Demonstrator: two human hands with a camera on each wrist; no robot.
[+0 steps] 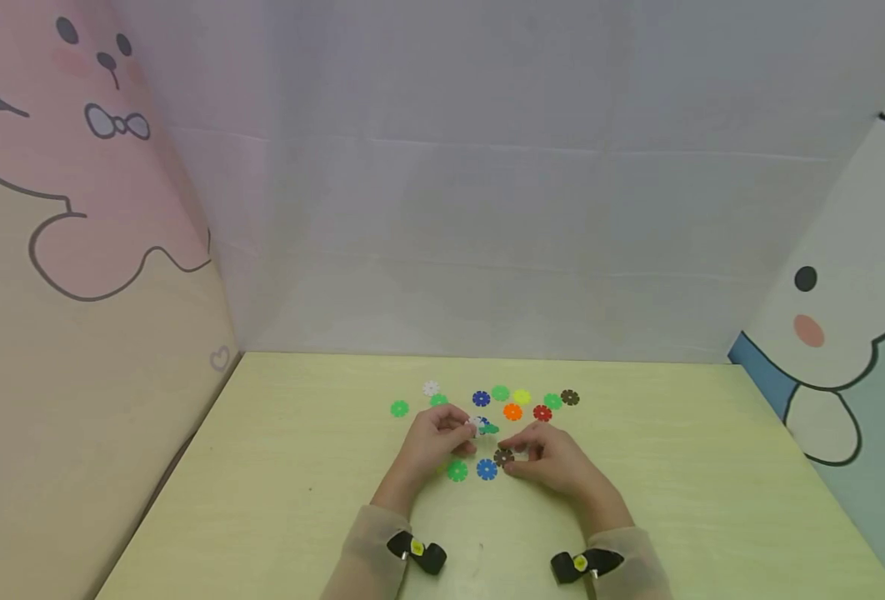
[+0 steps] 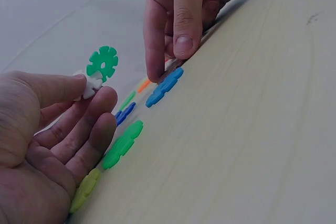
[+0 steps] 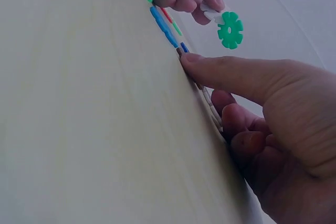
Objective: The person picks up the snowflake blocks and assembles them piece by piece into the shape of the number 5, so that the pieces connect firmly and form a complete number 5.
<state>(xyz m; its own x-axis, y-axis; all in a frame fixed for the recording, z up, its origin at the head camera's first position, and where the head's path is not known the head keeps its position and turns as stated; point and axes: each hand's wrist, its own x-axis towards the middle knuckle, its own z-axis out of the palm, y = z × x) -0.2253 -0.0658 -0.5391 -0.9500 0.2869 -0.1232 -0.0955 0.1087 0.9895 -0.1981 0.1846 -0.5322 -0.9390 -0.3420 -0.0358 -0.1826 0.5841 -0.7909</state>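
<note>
My left hand [image 1: 433,437] pinches a white notched plastic disc [image 2: 93,84] between thumb and fingers, raised above the table. Slotted into it and standing out past the fingertips is a green notched disc [image 2: 103,62]. Low at the tabletop, my right hand [image 1: 551,458] has thumb and index finger at opposite edges of a brown disc [image 1: 502,457]. Pale discs [image 3: 212,109] lie partly hidden under its other fingers. Just left of the brown one is a light blue disc [image 1: 487,469], then a green disc [image 1: 457,471]. A yellow disc [image 2: 85,190] lies below my left hand.
Behind the hands, several loose discs lie on the pale wooden table [image 1: 300,467], among them orange [image 1: 513,412], red [image 1: 542,413], dark blue [image 1: 481,398] and brown [image 1: 570,397]. A white curtain [image 1: 442,250] hangs along the table's back edge.
</note>
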